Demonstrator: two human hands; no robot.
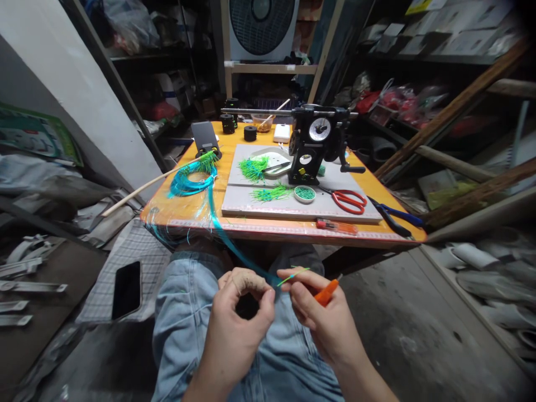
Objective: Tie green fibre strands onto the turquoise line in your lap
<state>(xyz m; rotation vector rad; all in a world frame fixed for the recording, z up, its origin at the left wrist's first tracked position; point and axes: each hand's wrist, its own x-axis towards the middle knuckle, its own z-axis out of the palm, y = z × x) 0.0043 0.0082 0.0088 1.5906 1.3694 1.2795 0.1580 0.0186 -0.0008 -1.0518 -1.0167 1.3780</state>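
My left hand [240, 312] is closed in a ring, thumb and forefinger tips together; what they pinch is too small to make out. Its forefinger has a tan wrap. In my right hand [320, 312] is an orange-handled tool [327, 292], its working end mostly hidden. The same fingers pinch a thin green strand [299, 273] with a small blue bead, close to my left fingertips. A bundle of teal line [230, 241] runs from a coil [176, 184] on the table down to between my hands, where its end is hard to see.
On the orange table [188, 218], a grey board [238, 206] carries green strand clumps [253, 167], a dish of teal beads [305, 194], red-handled scissors [349, 201] and a black cranked device [307, 145]. Blue-handled pliers [397, 216] lie right. A stick [142, 192] overhangs left, near a phone [127, 290].
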